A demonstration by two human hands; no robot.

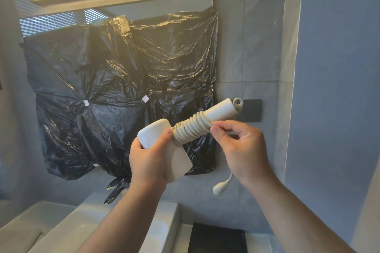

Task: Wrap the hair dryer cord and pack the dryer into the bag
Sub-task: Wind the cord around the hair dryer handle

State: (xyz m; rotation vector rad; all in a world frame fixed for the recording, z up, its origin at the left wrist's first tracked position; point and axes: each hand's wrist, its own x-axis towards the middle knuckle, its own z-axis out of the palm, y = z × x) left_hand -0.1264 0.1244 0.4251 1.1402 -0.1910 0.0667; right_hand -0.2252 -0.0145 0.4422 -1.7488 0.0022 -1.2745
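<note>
Hair dryer [156,130] aloft, handle [221,110] slanting up-right; left hand [150,160] gripping the body [180,162] at its lower end, right hand [240,146] nearer the free end, pinching the cord [191,129] beside the last coil; plug [220,187] dangling below.

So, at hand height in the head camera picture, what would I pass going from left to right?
First the left hand gripping the hair dryer head → cord coiled round the handle → right hand pinching the cord → blue-grey wall. The dangling plug and black wall plate overlap the right hand, so I skip them.
</note>
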